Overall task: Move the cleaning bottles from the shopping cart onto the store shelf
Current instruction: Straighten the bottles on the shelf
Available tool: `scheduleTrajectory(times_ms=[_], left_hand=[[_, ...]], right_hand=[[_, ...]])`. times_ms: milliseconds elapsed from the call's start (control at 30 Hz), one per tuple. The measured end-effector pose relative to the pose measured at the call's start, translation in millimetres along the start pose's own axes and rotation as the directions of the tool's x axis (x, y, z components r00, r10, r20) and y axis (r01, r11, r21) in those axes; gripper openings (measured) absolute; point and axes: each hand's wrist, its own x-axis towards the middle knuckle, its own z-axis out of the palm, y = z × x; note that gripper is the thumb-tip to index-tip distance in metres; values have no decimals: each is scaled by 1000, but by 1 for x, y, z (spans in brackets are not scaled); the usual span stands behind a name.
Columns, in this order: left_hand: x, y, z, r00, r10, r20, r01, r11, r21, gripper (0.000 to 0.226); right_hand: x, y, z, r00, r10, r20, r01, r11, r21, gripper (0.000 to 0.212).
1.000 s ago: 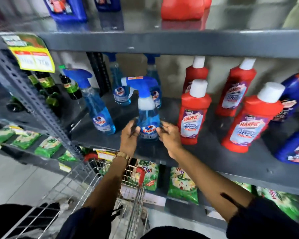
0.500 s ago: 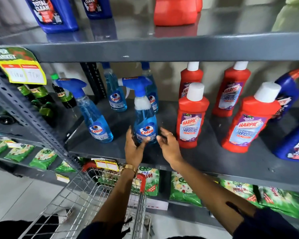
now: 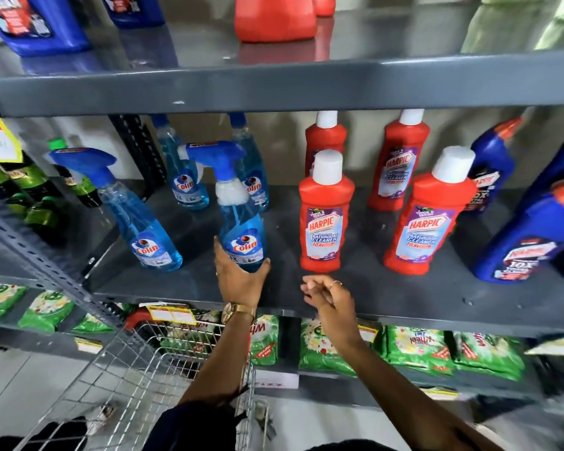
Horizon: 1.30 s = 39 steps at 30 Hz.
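One clear blue trigger-spray bottle (image 3: 241, 236) stands beside the red white-capped plastic bottle (image 3: 326, 219); left hand (image 3: 240, 281), spread, seemingly touches it, right hand (image 3: 328, 296) loosely curled, empty. A nudge could topple it.

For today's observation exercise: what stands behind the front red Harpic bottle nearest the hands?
Behind the front red Harpic bottle stands a second red bottle with a white cap. Only its cap and shoulders show; its label and base are covered by the front one.
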Motion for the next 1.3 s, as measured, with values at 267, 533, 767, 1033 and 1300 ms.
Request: scheduleTrajectory(times_ms=[267, 533, 767, 1033, 1300], left_hand=[[-55, 29, 3, 985, 106, -134, -114, 992, -52, 111], [-173, 95, 89, 805, 479, 351, -393, 873, -290, 93], [-169, 140, 176, 897, 215, 387, -130, 964, -234, 130], [-175, 134, 200, 970, 49, 239, -33, 997, -70, 116], [-181, 138, 201, 985, -8, 174, 3, 1000, 30, 102]], right_hand=[[-9, -20, -67, 955, -112, -275, 127, 991, 37, 16], [-3, -11, -203, 462, -317, -829, 111, 947, -300, 88], [39, 0, -270, 704, -200, -681, -59, 940, -337, 129], [52, 14, -283, 761, -252, -597, -21, 911, -412, 113], [47, 15, -286, 735, -290, -613, 20, 913, -407, 107]])
